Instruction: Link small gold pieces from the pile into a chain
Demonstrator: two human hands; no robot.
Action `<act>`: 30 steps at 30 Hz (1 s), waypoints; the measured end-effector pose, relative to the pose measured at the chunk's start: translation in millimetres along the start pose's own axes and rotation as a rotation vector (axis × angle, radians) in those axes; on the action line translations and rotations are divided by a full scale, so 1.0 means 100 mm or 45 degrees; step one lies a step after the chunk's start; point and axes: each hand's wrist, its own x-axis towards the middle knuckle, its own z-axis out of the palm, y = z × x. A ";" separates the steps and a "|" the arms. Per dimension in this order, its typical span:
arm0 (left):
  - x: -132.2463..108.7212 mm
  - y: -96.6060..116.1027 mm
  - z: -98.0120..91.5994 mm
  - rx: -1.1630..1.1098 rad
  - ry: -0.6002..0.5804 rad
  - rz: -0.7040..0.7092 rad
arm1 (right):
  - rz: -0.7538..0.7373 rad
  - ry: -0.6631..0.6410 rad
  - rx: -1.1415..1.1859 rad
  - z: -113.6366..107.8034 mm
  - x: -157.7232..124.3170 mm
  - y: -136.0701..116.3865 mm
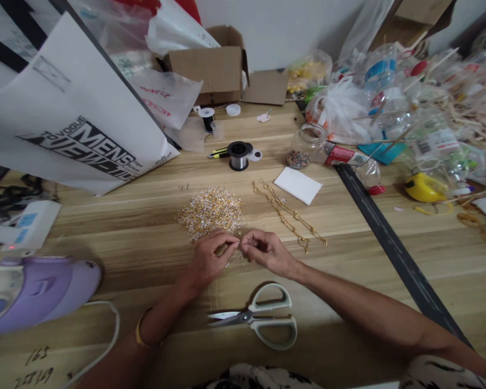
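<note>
My left hand and my right hand meet fingertip to fingertip just below a pile of small gold and clear beads. Thumb and forefinger are pinched together on each hand. What sits between them is too small to make out. Under the fingers a short beaded strand lies on the wood. To the right are two gold beaded chains laid side by side. White-handled scissors rest nearer to me, blades pointing left.
Behind the beads stand a wire spool, a yellow-black cutter and a jar of beads. A white folded paper lies right. A large paper bag and a purple bottle flank the left; plastic bottles crowd the right.
</note>
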 end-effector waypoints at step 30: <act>-0.03 0.00 0.01 0.239 -0.073 0.237 | 0.007 0.066 0.066 0.01 0.01 0.00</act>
